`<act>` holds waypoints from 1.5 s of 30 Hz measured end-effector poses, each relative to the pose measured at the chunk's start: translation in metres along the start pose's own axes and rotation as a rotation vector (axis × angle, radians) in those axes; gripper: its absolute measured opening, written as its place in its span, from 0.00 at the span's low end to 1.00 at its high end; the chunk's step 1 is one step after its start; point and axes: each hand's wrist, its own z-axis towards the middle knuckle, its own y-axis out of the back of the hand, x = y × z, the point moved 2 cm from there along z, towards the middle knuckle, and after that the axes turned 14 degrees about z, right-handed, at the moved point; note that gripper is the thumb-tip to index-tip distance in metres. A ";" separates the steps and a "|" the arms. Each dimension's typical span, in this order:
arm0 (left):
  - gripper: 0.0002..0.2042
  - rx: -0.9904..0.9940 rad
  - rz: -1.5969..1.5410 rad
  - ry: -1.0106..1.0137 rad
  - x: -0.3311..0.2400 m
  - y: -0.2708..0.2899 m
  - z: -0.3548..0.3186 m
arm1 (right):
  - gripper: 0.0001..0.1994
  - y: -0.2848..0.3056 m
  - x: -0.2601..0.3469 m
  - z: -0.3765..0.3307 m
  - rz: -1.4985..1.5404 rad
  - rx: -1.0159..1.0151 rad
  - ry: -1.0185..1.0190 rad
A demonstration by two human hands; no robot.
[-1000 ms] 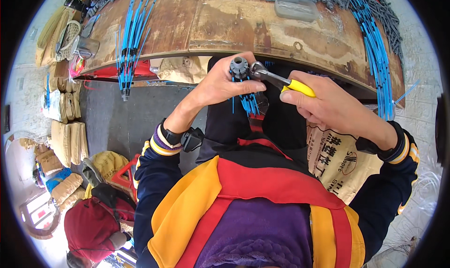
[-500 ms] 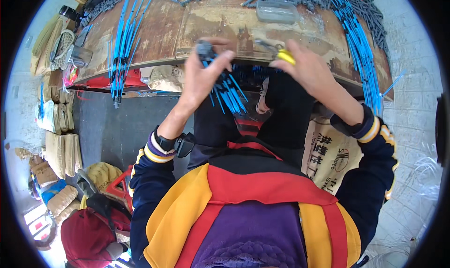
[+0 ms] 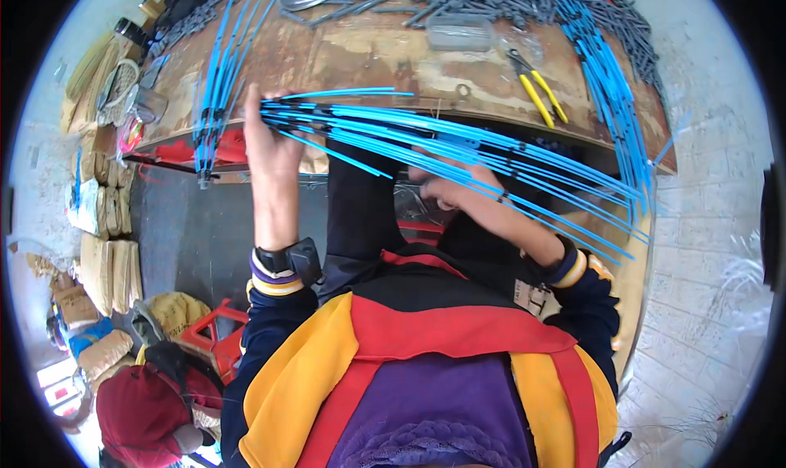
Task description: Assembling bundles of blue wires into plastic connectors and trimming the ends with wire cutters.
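Along the workbench's near edge, the bundle of blue umbrella-style ribs lies across in front of you, its long axis running from your left fingers out to the right and slanting toward you, away from the bench. Your left hand has its fingers closed around the narrow, gathered end, level with the bench's edge in this view; the loose tips fan out at the far end. Your right hand, on your side of the bench, sits below mid-length, nearer those tips than your left; ribs partly cover its fingers, so I can't tell whether they grip anything. The yellow-handled pliers lie on the bench, beyond the ribs.
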 end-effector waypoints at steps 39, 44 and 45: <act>0.12 0.685 0.666 0.263 0.041 0.011 -0.120 | 0.16 -0.067 -0.031 -0.005 0.150 -0.108 0.188; 0.13 0.640 0.605 0.387 0.043 0.009 -0.121 | 0.14 -0.056 -0.032 0.001 0.418 0.048 0.055; 0.14 0.645 0.543 0.437 0.044 0.008 -0.121 | 0.12 -0.053 -0.033 0.005 0.492 0.130 0.007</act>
